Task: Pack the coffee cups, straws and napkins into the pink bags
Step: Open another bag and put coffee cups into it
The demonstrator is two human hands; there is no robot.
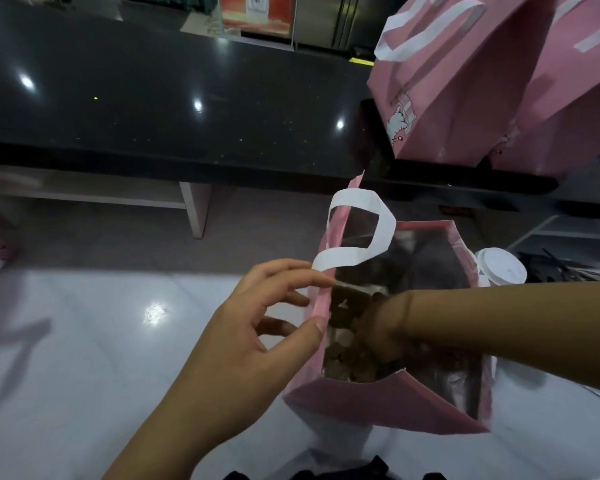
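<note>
- the left hand [257,327] pinches the left rim of the open pink bag [378,407] between thumb and fingertips, probably to hold the mouth wide and steady the bag on the white counter [84,341].
- just above that pinch the bag's white handle [361,230] curls free, out of the opening.
- the right hand [378,327] reaches down inside the bag, right of the pinch; its fingers are hidden, so i cannot tell whether it holds anything.
- brownish contents, perhaps napkins, lie blurred beneath it.
- a lidded coffee cup [499,268] waits beyond the bag's far side, dark straws [561,268] beside it.
- two more pink bags [482,98] stand on the black counter [153,98] well beyond.
</note>
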